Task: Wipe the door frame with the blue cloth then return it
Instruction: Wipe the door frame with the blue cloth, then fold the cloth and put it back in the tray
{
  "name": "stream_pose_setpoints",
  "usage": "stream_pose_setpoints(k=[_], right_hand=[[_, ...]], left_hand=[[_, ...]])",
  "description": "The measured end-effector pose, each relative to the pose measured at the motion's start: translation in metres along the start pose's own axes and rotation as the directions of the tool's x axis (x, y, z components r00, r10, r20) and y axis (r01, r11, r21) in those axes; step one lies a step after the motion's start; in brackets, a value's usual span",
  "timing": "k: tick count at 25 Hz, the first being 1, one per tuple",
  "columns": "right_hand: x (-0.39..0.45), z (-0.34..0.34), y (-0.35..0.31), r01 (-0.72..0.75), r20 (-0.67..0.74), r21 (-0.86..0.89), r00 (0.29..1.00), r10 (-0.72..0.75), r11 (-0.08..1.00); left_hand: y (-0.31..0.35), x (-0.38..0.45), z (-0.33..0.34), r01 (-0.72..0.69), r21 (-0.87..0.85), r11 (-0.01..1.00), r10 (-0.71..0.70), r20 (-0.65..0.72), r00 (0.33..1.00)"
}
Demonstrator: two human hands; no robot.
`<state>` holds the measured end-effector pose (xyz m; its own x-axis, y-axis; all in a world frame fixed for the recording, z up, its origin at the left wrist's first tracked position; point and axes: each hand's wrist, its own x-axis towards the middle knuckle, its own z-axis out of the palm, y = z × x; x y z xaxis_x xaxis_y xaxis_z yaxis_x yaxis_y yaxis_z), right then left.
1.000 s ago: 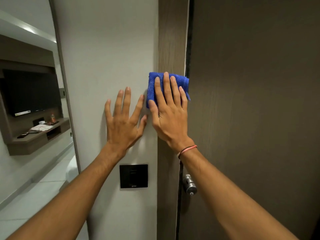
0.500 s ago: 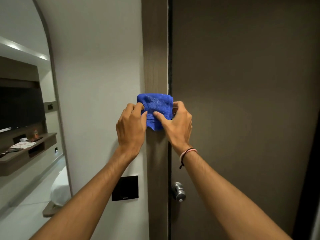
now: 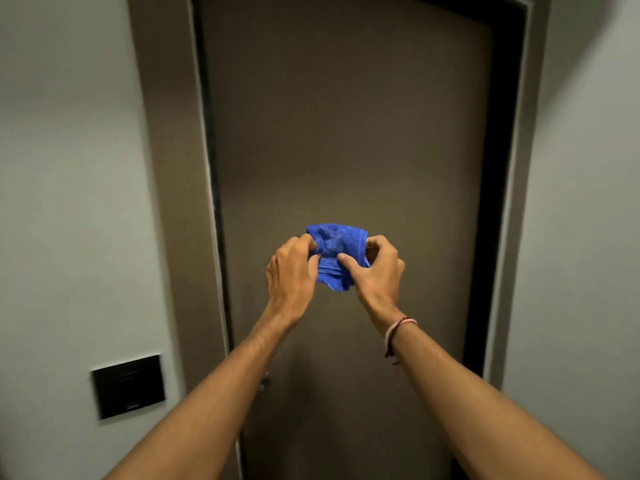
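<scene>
Blue cloth (image 3: 334,256) bunched between both hands, in front of the closed door (image 3: 346,133). Left hand (image 3: 291,271) pinches its left edge; right hand (image 3: 377,271) grips its right side. Door frame (image 3: 166,168) well left of left hand.

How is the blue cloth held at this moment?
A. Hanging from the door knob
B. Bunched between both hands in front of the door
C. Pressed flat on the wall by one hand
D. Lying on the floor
B: the bunched blue terry cloth is pinched by the left hand and right hand before the brown wooden door.
</scene>
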<state>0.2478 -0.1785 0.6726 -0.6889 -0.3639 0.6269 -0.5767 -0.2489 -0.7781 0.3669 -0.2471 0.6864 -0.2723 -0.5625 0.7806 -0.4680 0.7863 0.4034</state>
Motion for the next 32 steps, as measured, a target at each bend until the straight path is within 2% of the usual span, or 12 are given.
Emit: stream_pose_setpoints(k=[4,9,12,14,16,18,21,24,27,31,32], right_hand=[[0.026,-0.114,0.048,-0.014,-0.119,-0.036,0.993,0.010,0.999],[0.043,-0.270,0.122,-0.101,-0.261,-0.080,0.962,0.077,0.992],[0.043,-0.363,0.181,-0.239,-0.331,-0.104,0.924,0.193,0.965],[0.032,-0.419,0.226,-0.361,-0.362,-0.111,0.883,0.300,0.926],[0.011,-0.464,0.278,-0.481,-0.369,-0.121,0.834,0.411,0.868],[-0.019,-0.498,0.341,-0.611,-0.374,-0.126,0.759,0.533,0.781],[-0.081,-0.518,0.427,-0.764,-0.346,-0.085,0.625,0.700,0.640],[-0.159,-0.525,0.524,-0.882,-0.298,-0.039,0.459,0.837,0.470],[-0.243,-0.535,0.600,-0.953,-0.238,-0.070,0.302,0.923,0.294],[-0.328,-0.540,0.667,-0.986,-0.125,-0.160,0.059,0.990,0.039],[-0.339,-0.541,0.678,-0.985,-0.101,-0.168,-0.009,0.995,-0.026]], left_hand=[[0.086,-0.019,0.082,-0.026,-0.286,0.958,0.060,0.112,0.992],[0.202,-0.054,0.194,0.089,-0.557,0.826,0.103,0.303,0.947],[0.263,-0.093,0.270,0.252,-0.649,0.718,0.134,0.484,0.864],[0.294,-0.130,0.322,0.380,-0.652,0.656,0.156,0.610,0.777],[0.311,-0.177,0.371,0.496,-0.575,0.650,0.145,0.735,0.662],[0.319,-0.235,0.426,0.564,-0.476,0.674,0.117,0.824,0.555],[0.300,-0.321,0.485,0.613,-0.325,0.720,0.036,0.900,0.434],[0.267,-0.422,0.544,0.674,-0.135,0.726,-0.065,0.963,0.262],[0.230,-0.527,0.579,0.706,0.059,0.706,-0.175,0.980,0.094],[0.186,-0.648,0.606,0.696,0.227,0.681,-0.187,0.973,-0.135],[0.180,-0.667,0.611,0.685,0.246,0.686,-0.183,0.969,-0.166]])
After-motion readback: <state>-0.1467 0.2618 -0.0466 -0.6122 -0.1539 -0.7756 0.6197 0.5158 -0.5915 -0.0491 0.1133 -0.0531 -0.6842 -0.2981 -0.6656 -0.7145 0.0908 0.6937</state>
